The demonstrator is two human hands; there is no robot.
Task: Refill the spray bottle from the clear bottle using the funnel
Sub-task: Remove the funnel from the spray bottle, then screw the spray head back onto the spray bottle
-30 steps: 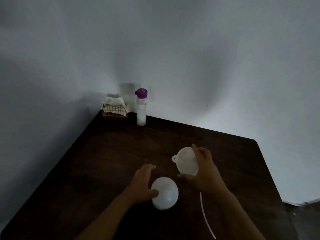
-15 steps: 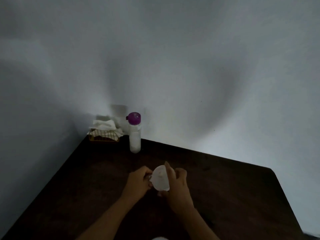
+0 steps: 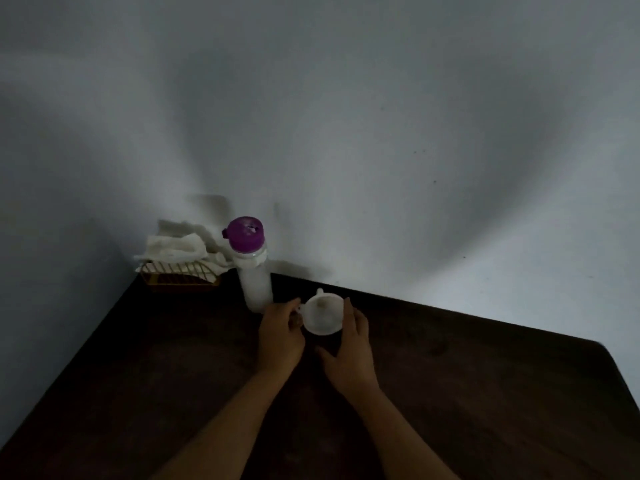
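The white funnel point(image 3: 322, 315) sits mouth-up between my hands, just right of the clear bottle point(image 3: 255, 282), which has a purple cap and stands upright near the wall. My left hand point(image 3: 280, 337) pinches the funnel's left rim by its small tab. Around the funnel's right side curl the fingers of my right hand point(image 3: 349, 348), thumb stretched out below. What lies under the funnel is too dark to tell. No spray bottle shows.
A small wire basket point(image 3: 180, 277) holding white tissues sits in the far left corner of the dark wooden table point(image 3: 485, 393). A pale wall rises right behind the table. The table's right edge runs close on the far right.
Both hands have carried the funnel away from me, close to the clear bottle. The white round object and thin white tube seen earlier have dropped out of view at the bottom.
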